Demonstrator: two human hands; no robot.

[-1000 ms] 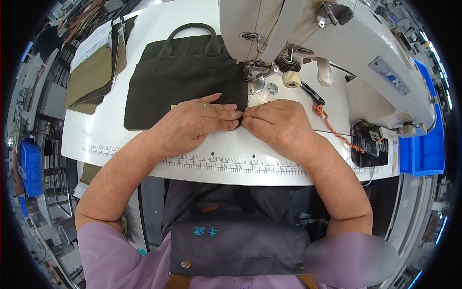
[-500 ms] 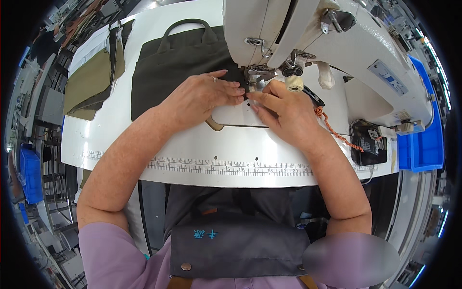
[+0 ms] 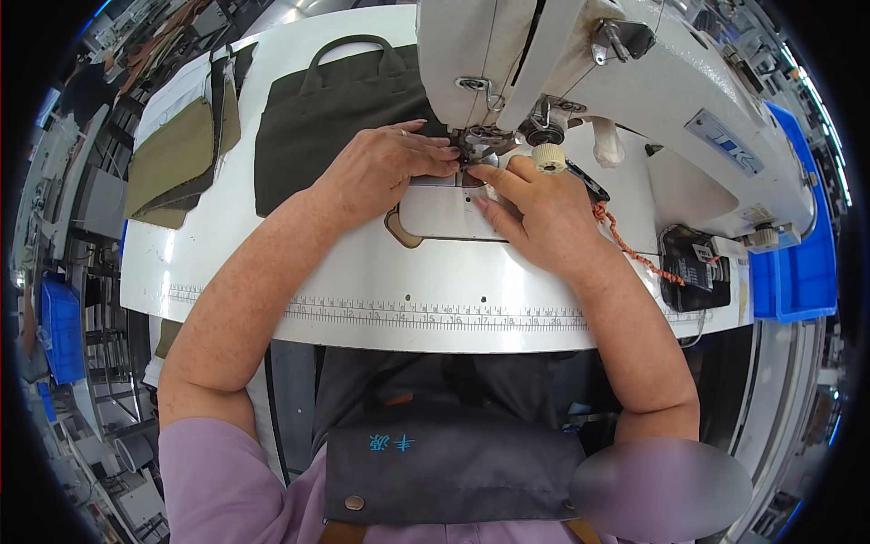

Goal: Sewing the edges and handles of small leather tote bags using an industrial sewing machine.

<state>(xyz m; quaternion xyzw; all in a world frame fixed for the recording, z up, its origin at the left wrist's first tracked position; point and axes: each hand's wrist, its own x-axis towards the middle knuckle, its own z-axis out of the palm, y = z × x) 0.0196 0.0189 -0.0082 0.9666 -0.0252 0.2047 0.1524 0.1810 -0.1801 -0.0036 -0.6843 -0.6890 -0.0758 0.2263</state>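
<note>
A dark olive bag panel (image 3: 340, 109) with a looped handle (image 3: 360, 42) lies flat on the sewing machine table, its right edge running under the machine's needle area. My left hand (image 3: 381, 168) rests flat on the panel, its fingers stretched toward the presser foot (image 3: 468, 156). From the other side, my right hand (image 3: 548, 213) reaches in. Its index fingertip touches down beside the foot, while the thumb is apart from it over the metal bed plate (image 3: 444, 213). The stitching point itself is mostly hidden by the fingers and the machine head (image 3: 507, 63).
Olive and dark cut pieces (image 3: 172, 159) are stacked at the table's left. A printed ruler (image 3: 435, 315) runs along the front edge. Right of my hand lie an orange braided cord (image 3: 630, 243) and a black pouch-like item (image 3: 693, 272). A blue bin (image 3: 802, 272) stands beyond the table.
The bag panel has slid a little away from me, uncovering more of the bed plate's left end. My left hand has shifted slightly with it. The right hand stays nearly in place.
</note>
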